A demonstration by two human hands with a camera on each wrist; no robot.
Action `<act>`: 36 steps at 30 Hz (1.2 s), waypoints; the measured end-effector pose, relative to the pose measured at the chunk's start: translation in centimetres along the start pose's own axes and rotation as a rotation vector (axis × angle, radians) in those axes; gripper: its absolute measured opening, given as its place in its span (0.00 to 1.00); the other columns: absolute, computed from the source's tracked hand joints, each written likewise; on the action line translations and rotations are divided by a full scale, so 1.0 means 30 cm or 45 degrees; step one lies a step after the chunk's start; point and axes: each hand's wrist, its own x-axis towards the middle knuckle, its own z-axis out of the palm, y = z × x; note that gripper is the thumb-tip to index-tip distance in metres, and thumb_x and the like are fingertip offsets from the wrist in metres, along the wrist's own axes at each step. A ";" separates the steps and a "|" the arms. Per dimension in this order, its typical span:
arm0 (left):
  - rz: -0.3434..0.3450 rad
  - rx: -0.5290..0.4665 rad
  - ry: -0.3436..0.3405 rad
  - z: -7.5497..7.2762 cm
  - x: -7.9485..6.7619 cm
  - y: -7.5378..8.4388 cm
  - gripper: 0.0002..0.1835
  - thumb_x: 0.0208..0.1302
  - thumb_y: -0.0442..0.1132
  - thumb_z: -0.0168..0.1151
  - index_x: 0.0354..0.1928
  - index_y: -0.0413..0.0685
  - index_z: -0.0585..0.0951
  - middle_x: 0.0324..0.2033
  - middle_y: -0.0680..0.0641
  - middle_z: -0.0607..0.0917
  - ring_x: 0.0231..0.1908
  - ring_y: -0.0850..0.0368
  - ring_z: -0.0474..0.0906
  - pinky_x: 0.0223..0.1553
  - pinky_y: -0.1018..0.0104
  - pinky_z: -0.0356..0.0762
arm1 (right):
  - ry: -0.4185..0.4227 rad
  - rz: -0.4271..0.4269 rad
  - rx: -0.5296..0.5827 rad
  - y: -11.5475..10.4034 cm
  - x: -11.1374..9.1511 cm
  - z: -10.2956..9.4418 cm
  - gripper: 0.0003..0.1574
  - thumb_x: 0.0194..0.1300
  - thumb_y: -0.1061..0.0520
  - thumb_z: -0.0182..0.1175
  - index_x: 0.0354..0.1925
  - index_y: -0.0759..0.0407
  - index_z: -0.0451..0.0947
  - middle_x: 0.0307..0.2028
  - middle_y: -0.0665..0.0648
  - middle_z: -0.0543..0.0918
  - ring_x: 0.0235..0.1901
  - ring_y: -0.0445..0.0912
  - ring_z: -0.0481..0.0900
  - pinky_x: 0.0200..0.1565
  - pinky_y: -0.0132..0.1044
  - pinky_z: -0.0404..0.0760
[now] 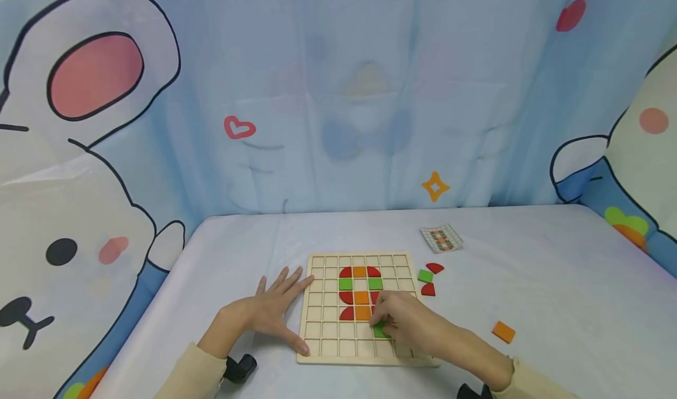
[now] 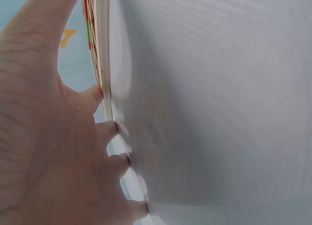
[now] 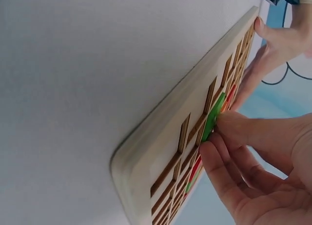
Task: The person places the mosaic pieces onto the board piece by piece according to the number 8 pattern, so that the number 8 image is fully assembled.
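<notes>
A wooden grid board lies on the table with red, orange and green tiles set in its middle cells. My left hand has its fingers spread along the board's left edge, thumb at the near left corner. Over the board's near right part, my right hand pinches a green square tile between thumb and fingers. That tile is tilted against the grid in the right wrist view, just below the filled cells. The right hand partly covers a red tile and the cells near it.
Right of the board lie two red quarter-round tiles and a green square tile. An orange square tile is farther right. A printed pattern card lies behind them. A patterned curtain hangs behind the white-covered table.
</notes>
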 end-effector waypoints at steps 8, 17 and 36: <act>0.008 -0.009 0.002 0.003 -0.007 -0.002 0.71 0.47 0.66 0.82 0.85 0.56 0.47 0.84 0.43 0.41 0.82 0.39 0.31 0.75 0.26 0.32 | 0.132 0.014 0.022 0.081 -0.021 -0.091 0.09 0.63 0.70 0.71 0.40 0.59 0.89 0.36 0.46 0.82 0.35 0.37 0.77 0.38 0.30 0.83; 0.017 -0.008 0.009 0.001 -0.007 -0.004 0.71 0.47 0.66 0.82 0.85 0.55 0.47 0.84 0.43 0.41 0.82 0.39 0.31 0.75 0.26 0.32 | 0.241 0.101 -0.114 0.235 -0.004 -0.193 0.11 0.59 0.74 0.71 0.41 0.68 0.89 0.37 0.54 0.87 0.36 0.45 0.80 0.38 0.36 0.84; -0.011 0.010 0.003 -0.002 -0.005 0.006 0.68 0.50 0.68 0.79 0.85 0.58 0.48 0.84 0.44 0.42 0.82 0.40 0.32 0.75 0.25 0.33 | 0.214 0.295 -0.160 0.299 0.047 -0.196 0.12 0.55 0.71 0.76 0.40 0.73 0.87 0.36 0.61 0.89 0.39 0.54 0.87 0.42 0.48 0.88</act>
